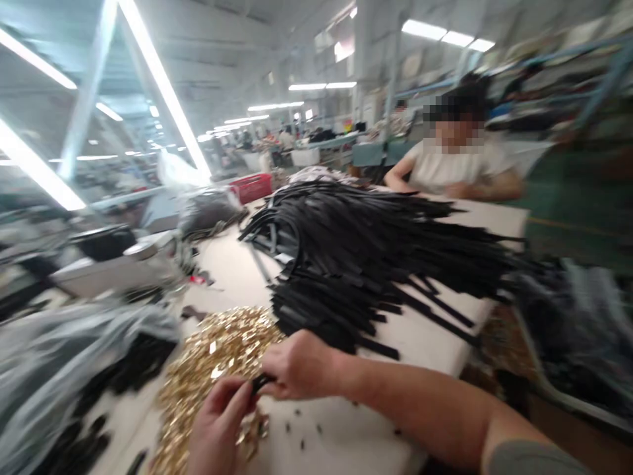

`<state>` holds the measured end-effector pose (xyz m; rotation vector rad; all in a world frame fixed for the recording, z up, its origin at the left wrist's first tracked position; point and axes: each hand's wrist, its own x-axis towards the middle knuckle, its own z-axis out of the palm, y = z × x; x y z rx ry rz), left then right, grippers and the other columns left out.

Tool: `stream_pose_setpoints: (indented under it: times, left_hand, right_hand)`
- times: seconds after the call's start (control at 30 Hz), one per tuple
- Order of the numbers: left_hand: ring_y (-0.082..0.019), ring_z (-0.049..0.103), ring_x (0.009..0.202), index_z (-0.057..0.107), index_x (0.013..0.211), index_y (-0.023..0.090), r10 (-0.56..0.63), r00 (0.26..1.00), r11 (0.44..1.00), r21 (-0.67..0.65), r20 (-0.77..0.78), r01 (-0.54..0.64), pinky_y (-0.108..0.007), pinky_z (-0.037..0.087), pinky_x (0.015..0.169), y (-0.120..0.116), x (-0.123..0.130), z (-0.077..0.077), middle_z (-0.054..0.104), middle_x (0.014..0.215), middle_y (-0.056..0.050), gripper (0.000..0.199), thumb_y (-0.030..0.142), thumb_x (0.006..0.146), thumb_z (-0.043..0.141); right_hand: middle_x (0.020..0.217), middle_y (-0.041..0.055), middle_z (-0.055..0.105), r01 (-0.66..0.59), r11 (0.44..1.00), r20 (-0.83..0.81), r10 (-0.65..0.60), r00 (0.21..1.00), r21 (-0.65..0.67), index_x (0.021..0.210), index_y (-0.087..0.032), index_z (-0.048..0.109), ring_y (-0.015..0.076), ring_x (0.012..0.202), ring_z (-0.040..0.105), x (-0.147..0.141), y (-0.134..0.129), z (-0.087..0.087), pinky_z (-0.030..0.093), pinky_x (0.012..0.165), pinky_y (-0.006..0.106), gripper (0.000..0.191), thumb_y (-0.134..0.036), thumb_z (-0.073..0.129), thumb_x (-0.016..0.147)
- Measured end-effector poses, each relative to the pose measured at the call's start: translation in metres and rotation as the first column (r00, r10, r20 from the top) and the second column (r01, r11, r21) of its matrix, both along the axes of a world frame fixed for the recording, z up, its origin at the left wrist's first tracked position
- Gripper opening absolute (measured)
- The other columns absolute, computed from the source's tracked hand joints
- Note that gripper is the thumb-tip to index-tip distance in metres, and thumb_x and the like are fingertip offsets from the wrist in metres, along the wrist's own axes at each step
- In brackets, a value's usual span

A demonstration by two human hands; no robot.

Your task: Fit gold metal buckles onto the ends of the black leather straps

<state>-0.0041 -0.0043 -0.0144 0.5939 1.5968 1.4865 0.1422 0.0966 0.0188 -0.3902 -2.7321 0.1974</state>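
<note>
Both my hands meet over the near part of the table, pinching one short black strap [260,380] between them. My left hand [221,412] is closed on its left end, thumb and fingertips pressed together. Fingers curled, my right hand [301,365] grips the other end. Below and behind them spreads a heap of shiny gold metal pieces [217,349], too blurred to name exactly. Just beyond my right hand lies a big pile of flat black straps [346,244]. Several tiny black bits [302,429] are scattered on the table beneath my right wrist.
A clear plastic bag [113,356] with black pieces sits at the left. Behind it stand a cardboard box [109,274] and a red basket [252,187]. Another person [457,158] sits across the pale table [237,264]. A bag of dark material [578,330] is at the right.
</note>
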Motion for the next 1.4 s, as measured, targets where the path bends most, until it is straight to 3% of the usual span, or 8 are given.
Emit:
stream_pose_setpoints:
  times: [0.03, 0.27, 0.7, 0.8, 0.9, 1.0, 1.17, 1.4]
  left_hand:
    - [-0.02, 0.061, 0.065, 0.067, 0.069, 0.029, -0.077, 0.997, 0.996, 0.053, -0.024, 0.078, -0.029, 0.052, 0.061, -0.005, -0.005, 0.005, 0.064, 0.067, 0.003, 0.018, 0.037, 0.062, 0.081]
    - [-0.019, 0.061, 0.066, 0.066, 0.076, 0.025, -0.045, 0.999, 0.986, 0.159, 0.001, 0.045, -0.032, 0.051, 0.067, -0.004, -0.011, 0.012, 0.064, 0.073, -0.002, 0.014, 0.034, 0.074, 0.076]
    - [-0.011, 0.06, 0.062, 0.06, 0.08, 0.017, -0.024, 0.995, 0.971, 0.239, 0.098, 0.0, -0.023, 0.048, 0.063, -0.005, -0.01, 0.001, 0.063, 0.07, 0.0, 0.027, 0.034, 0.071, 0.079]
    - [-0.013, 0.062, 0.067, 0.06, 0.083, 0.017, -0.037, 0.999, 0.979, 0.202, 0.036, 0.029, -0.024, 0.05, 0.065, -0.003, -0.019, 0.006, 0.065, 0.076, -0.001, 0.028, 0.039, 0.075, 0.075]
    - [-0.015, 0.064, 0.072, 0.061, 0.083, 0.017, -0.027, 0.983, 0.988, 0.142, -0.184, 0.053, -0.025, 0.05, 0.063, 0.009, -0.051, 0.02, 0.068, 0.08, -0.005, 0.031, 0.046, 0.077, 0.07]
    - [-0.016, 0.063, 0.068, 0.062, 0.081, 0.016, 0.026, 0.844, 0.994, 0.1, -0.536, 0.033, -0.027, 0.05, 0.062, 0.034, -0.102, 0.039, 0.067, 0.074, -0.006, 0.037, 0.053, 0.075, 0.065]
    - [-0.019, 0.064, 0.069, 0.064, 0.082, 0.017, -0.042, 0.706, 0.999, -0.021, -0.707, 0.038, -0.029, 0.049, 0.061, 0.083, -0.174, 0.053, 0.067, 0.075, -0.005, 0.036, 0.052, 0.07, 0.064]
    - [-0.022, 0.062, 0.073, 0.072, 0.08, 0.02, -0.373, 0.364, 0.927, -0.359, -0.853, 0.109, -0.035, 0.045, 0.074, 0.118, -0.186, 0.041, 0.069, 0.076, -0.006, 0.018, 0.035, 0.074, 0.064]
  right_hand:
    - [0.076, 0.0034, 0.067, 0.028, 1.0, -0.019, -0.028, 0.999, -0.003, 0.08, -0.017, 0.06, 0.0152, 0.066, 0.061, -0.001, 0.001, 0.002, 0.034, 0.053, 0.026, 0.029, -0.044, 0.054, 0.087]
    - [0.086, 0.0037, 0.066, -0.044, 0.995, -0.125, 0.032, 0.992, -0.092, 0.096, -0.017, 0.06, 0.0143, 0.075, 0.061, 0.0, 0.009, 0.001, 0.038, 0.065, 0.025, 0.011, -0.022, 0.056, 0.087]
    - [0.083, 0.0034, 0.067, -0.082, 0.992, -0.313, 0.049, 0.949, -0.095, 0.098, -0.019, 0.063, 0.0145, 0.076, 0.064, -0.006, 0.009, -0.014, 0.043, 0.068, 0.025, 0.018, -0.035, 0.057, 0.091]
    - [0.083, 0.0046, 0.068, -0.069, 0.996, -0.311, 0.046, 0.949, -0.065, 0.097, -0.019, 0.065, 0.0143, 0.076, 0.064, -0.005, 0.011, -0.012, 0.044, 0.068, 0.024, 0.019, -0.034, 0.055, 0.093]
    - [0.083, 0.0054, 0.068, -0.043, 0.998, -0.321, 0.027, 0.947, -0.044, 0.098, -0.019, 0.066, 0.0144, 0.076, 0.064, -0.004, 0.015, -0.012, 0.044, 0.067, 0.024, 0.02, -0.034, 0.054, 0.093]
    - [0.082, 0.0053, 0.068, -0.037, 0.999, -0.327, 0.024, 0.945, -0.034, 0.097, -0.018, 0.066, 0.0141, 0.075, 0.063, -0.004, 0.018, -0.014, 0.044, 0.066, 0.024, 0.02, -0.033, 0.054, 0.093]
    - [0.081, 0.0037, 0.067, 0.003, 1.0, -0.335, -0.007, 0.942, -0.013, 0.096, -0.017, 0.066, 0.0136, 0.073, 0.063, -0.003, 0.023, -0.014, 0.041, 0.063, 0.024, 0.018, -0.032, 0.056, 0.092]
    - [0.076, 0.0013, 0.065, 0.161, 0.987, -0.377, -0.142, 0.915, 0.019, 0.092, -0.017, 0.066, 0.0116, 0.063, 0.058, 0.002, 0.04, -0.008, 0.035, 0.058, 0.025, 0.016, -0.032, 0.06, 0.089]
